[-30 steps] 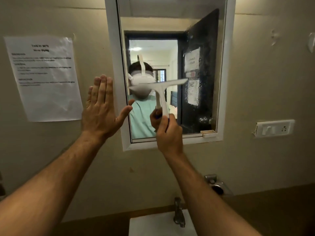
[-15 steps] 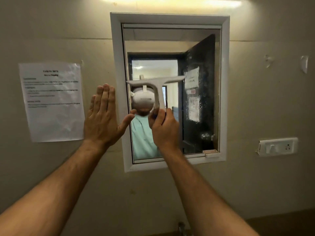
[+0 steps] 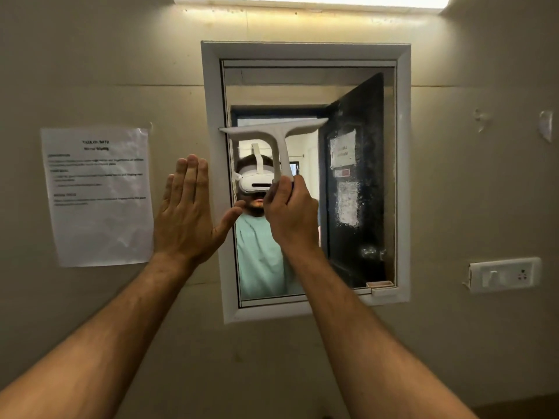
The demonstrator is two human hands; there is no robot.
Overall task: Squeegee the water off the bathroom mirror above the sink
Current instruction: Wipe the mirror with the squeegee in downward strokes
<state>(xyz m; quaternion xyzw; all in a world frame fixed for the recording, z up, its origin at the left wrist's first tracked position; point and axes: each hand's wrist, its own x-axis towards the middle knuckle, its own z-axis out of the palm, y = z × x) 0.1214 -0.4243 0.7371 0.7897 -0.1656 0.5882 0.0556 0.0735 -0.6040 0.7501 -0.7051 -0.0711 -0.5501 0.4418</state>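
Note:
A white-framed mirror (image 3: 403, 176) hangs on the beige wall, with water drops showing over the dark door reflected in its right half. My right hand (image 3: 292, 213) grips the handle of a white squeegee (image 3: 273, 131). Its blade lies nearly level across the left half of the glass at mid height, the left tip over the frame. My left hand (image 3: 187, 213) is flat, fingers up, on the wall beside the mirror's left frame, thumb reaching onto the frame.
A printed paper sheet (image 3: 98, 195) is taped to the wall at the left. A white switch and socket plate (image 3: 503, 275) sits at the right. A light strip (image 3: 308, 1) runs along the top. The sink is out of view.
The squeegee has moved up the glass in my right hand. The view has tilted upward, so the tap and sink dropped out of sight. My left hand stays flat by the frame.

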